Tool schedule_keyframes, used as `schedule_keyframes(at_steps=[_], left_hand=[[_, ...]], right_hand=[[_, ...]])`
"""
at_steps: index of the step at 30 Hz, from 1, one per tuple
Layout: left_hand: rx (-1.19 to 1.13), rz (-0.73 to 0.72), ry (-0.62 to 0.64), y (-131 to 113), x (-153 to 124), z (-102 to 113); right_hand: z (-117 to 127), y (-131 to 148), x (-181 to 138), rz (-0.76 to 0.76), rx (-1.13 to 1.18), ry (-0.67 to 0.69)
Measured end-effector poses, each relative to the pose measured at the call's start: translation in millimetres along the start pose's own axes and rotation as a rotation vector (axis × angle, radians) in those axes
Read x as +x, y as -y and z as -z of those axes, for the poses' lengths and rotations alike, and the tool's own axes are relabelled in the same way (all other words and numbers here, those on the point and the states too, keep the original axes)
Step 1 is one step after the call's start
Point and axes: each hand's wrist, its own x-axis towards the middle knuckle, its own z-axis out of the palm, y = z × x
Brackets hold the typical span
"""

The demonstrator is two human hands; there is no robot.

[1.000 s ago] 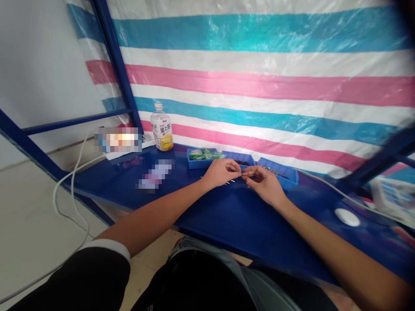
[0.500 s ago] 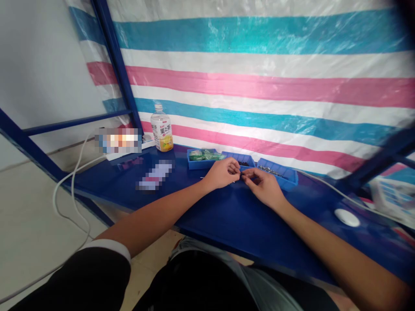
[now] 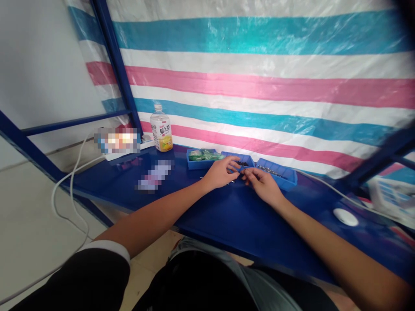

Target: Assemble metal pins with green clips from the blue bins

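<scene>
My left hand is just above the blue tabletop, thumb and fingers apart, with nothing visible between them. Close to its right, the fingertips of my right hand are pinched together. Something small and dark may be at those fingertips, too small to name. Behind the hands stand three blue bins: one with green plastic packets, one with small black pieces, and one with small shiny metal pieces. A few thin, light-coloured slivers lie below my left hand, partly hidden by it.
A drink bottle stands at the back left beside a white power strip with a blurred-out item. Another blurred item lies in front. To the right are a white oval object and a white cable. A striped sheet hangs behind.
My hands, which met at a small dark piece, have drawn slightly apart. The left fingers have opened away from it, while the right fingertips stay pinched.
</scene>
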Motion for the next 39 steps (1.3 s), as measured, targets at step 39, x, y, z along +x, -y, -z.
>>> schedule_keyframes(at_steps=[39], left_hand=[[0.206,-0.017,-0.018,4.4,-0.2,-0.7]], right_hand=[[1.5,-6.2,-2.7,0.389,-0.754,0.137]])
